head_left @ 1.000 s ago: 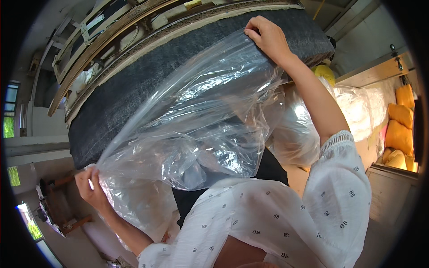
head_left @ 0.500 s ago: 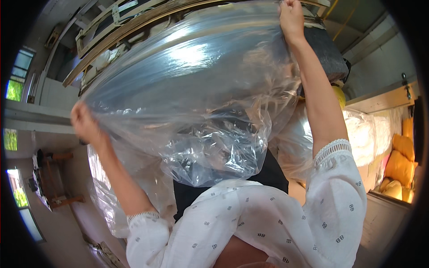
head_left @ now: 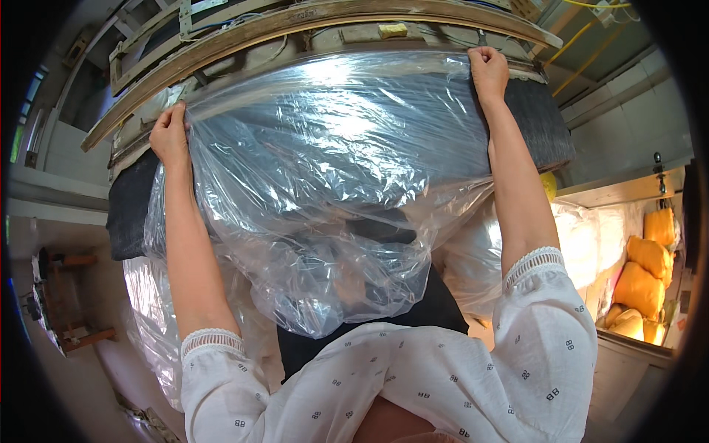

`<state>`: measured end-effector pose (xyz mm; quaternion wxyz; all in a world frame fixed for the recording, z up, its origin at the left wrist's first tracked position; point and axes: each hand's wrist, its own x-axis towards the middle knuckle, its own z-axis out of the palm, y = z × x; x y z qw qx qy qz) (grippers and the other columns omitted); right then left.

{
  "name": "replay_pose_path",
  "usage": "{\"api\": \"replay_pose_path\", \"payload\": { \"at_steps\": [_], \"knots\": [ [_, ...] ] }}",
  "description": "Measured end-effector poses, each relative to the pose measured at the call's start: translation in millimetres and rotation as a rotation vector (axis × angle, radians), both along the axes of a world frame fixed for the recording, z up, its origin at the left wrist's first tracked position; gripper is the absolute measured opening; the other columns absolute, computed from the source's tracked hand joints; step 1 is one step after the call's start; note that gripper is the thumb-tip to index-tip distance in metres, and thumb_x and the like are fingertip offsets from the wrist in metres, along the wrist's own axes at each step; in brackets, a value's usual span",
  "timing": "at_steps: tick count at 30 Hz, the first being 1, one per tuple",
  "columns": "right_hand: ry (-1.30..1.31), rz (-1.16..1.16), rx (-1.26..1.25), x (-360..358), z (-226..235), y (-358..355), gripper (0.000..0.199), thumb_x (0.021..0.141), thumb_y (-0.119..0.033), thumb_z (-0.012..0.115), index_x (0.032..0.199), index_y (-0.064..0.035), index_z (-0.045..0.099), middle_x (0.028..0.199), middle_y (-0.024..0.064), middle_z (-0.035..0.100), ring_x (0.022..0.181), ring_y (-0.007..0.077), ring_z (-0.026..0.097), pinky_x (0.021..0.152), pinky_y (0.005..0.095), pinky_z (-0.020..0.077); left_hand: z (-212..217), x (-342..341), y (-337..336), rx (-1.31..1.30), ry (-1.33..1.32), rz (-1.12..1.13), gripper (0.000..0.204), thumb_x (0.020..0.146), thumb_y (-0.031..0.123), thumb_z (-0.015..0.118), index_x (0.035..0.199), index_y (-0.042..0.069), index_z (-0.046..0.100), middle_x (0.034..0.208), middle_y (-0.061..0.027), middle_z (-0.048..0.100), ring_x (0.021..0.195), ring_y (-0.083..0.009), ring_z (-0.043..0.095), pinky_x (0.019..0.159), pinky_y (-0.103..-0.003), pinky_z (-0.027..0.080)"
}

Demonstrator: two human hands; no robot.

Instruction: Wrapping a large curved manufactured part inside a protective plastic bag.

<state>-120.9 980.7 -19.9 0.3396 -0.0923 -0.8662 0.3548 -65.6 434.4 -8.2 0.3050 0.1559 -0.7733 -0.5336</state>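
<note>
A large sheet of clear plastic film (head_left: 317, 155) is stretched between my two hands over a dark padded surface, its near part crumpled and hanging toward my lap. My left hand (head_left: 171, 136) pinches the film's far left corner. At the far right corner, my right hand (head_left: 488, 74) grips the same edge, fingers closed. The dark cloth-covered padding (head_left: 530, 122) shows past the film on the right, and also beneath my left forearm. Whether the film is one layer or a bag, I cannot tell.
A long wooden rail (head_left: 310, 15) runs across the far side of the work surface. Between rail and film lies a small yellow block (head_left: 393, 30). More clear plastic (head_left: 151, 325) hangs at the lower left. Yellow bundles (head_left: 639, 284) are stacked at the far right.
My left hand has moved up and right to the far side, and my right hand has come down slightly in view. The film now lies lower and flatter across the padding.
</note>
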Motion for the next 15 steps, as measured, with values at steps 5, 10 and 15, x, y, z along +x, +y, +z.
{"api": "replay_pose_path", "payload": {
  "at_steps": [5,10,15],
  "knots": [
    [0.040,-0.171,0.046,0.1,-0.2,-2.5,0.034,0.074,-0.029,0.064,0.092,-0.0044,0.050,0.104,0.0168,0.045,0.093,0.0329,0.049,0.083,0.0405,0.0400,-2.6,-6.5,-0.9,-0.267,-0.058,0.151,0.030,0.070,0.030,0.073,0.069,0.004,0.058,0.059,-0.0019,0.055,0.056,-0.0117,0.052,0.059,-0.025,0.042],
    [0.023,-0.199,-0.014,-6.8,-4.4,3.7,0.035,0.078,-0.028,0.059,0.095,-0.0014,0.045,0.107,0.0194,0.041,0.097,0.0360,0.046,0.088,0.0433,0.0359,-1.7,5.8,-13.2,0.138,-0.081,0.006,0.023,0.081,0.024,0.066,0.079,0.004,0.055,0.072,-0.0036,0.056,0.063,-0.0106,0.052,0.060,-0.023,0.046],
    [0.072,-0.166,-0.105,-5.7,0.6,13.0,0.035,0.086,-0.034,0.049,0.092,0.0012,0.047,0.106,0.0222,0.043,0.099,0.0379,0.043,0.091,0.0433,0.0326,9.1,11.0,-7.8,0.151,-0.036,-0.059,0.024,0.086,0.025,0.062,0.093,0.003,0.055,0.084,-0.0041,0.055,0.071,-0.0092,0.052,0.060,-0.022,0.047]
  ]
}}
